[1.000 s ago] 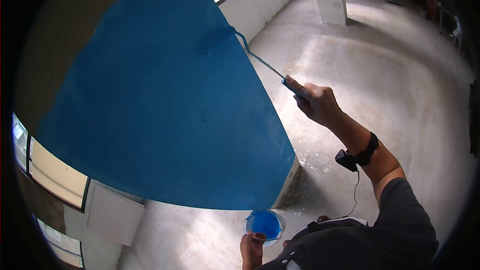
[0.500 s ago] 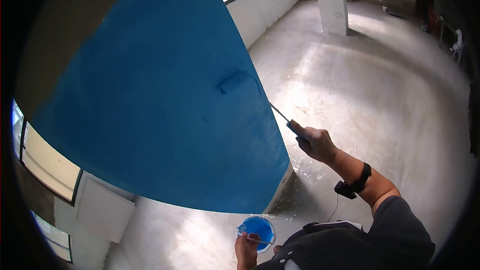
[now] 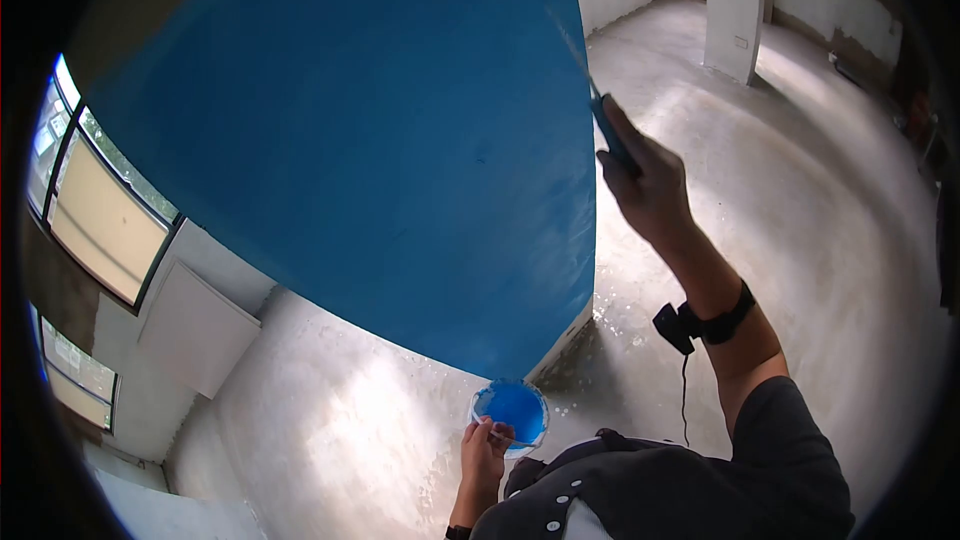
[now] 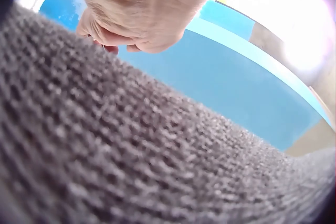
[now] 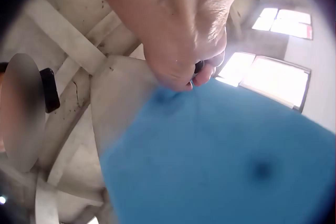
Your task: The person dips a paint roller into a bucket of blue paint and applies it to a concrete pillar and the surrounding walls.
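Note:
My right hand (image 3: 650, 180) grips the handle (image 3: 615, 135) of a paint roller by the right edge of a blue-painted wall (image 3: 380, 160). The roller's thin rod (image 3: 572, 45) runs up from the handle, and its head blends dark into the blue near the top edge of the head view. Low in that view, my left hand (image 3: 485, 455) holds a bucket (image 3: 546, 424) of blue paint (image 3: 510, 405) by its wire handle. The left wrist view shows the back of that hand (image 4: 142, 14), with knitted fabric filling much of the picture. From the right wrist, curled fingers (image 5: 202, 74) show before the wall.
Pale concrete floor (image 3: 330, 390) spreads around, spattered with paint near the wall's bottom corner. A square pillar (image 3: 733, 10) stands at the back right. At the left are windows (image 3: 110, 210) and a pale panel (image 3: 200, 330) leaning on the wall.
The roller went down the blue wall by half a second ago, then up to near the top now. My left hand has kept hold of the bucket. The head view has shifted.

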A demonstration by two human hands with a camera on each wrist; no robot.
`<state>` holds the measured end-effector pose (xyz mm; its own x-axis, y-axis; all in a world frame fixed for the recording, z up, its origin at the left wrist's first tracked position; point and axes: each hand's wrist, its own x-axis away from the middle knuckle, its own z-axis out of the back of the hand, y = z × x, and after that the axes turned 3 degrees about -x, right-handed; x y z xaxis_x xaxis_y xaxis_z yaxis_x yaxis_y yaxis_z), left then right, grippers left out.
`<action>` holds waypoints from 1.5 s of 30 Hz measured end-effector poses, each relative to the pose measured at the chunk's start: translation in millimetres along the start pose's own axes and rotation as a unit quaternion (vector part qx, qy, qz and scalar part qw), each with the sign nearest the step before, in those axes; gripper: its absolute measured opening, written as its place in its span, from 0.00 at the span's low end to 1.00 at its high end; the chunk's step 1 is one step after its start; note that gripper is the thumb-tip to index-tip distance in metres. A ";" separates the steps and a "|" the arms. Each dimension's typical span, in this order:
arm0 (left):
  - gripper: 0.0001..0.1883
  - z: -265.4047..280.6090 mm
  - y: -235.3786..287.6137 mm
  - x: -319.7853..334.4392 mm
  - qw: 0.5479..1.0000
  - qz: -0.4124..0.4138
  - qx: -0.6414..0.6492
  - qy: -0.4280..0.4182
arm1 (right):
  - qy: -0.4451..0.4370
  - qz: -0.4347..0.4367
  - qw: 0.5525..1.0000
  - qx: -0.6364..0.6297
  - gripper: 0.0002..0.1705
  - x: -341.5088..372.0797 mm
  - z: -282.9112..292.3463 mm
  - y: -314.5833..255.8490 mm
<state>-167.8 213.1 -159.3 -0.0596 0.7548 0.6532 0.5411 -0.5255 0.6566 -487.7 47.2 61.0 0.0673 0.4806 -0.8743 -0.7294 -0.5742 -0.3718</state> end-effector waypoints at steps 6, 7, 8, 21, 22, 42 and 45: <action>0.08 20.7 3.6 -18.7 0.999 0.025 0.014 -0.028 | -0.125 -0.063 0.989 0.054 0.36 165.2 -19.2 -24.5; 0.08 27.7 2.7 -22.3 0.999 0.026 0.006 -0.026 | -0.170 -0.092 0.978 0.075 0.35 185.5 -13.8 -31.6; 0.08 33.4 3.1 -25.9 0.999 0.029 0.003 -0.031 | -0.168 -0.094 0.978 0.081 0.35 190.7 -9.2 -31.2; 0.08 55.3 -3.0 -34.5 0.999 0.034 0.007 -0.040 | -0.030 -0.119 0.991 0.052 0.39 66.3 -9.0 -48.0; 0.08 61.6 -5.8 -38.8 0.999 0.034 0.021 -0.035 | -0.037 -0.106 0.991 0.066 0.39 94.5 -17.2 -49.0; 0.07 91.9 -21.6 -93.1 0.996 0.054 -0.063 -0.046 | -0.129 -0.525 0.797 -0.270 0.30 357.0 13.8 -69.6; 0.08 78.4 -21.1 -80.4 0.995 0.030 -0.087 -0.029 | -0.084 -0.552 0.769 -0.312 0.30 328.9 11.7 -38.7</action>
<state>-108.7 194.3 -255.2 0.0205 0.7390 0.6734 0.3892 -0.6263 0.6755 -445.3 235.3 -208.5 0.2839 0.9520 0.1139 0.1809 0.0635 -0.9814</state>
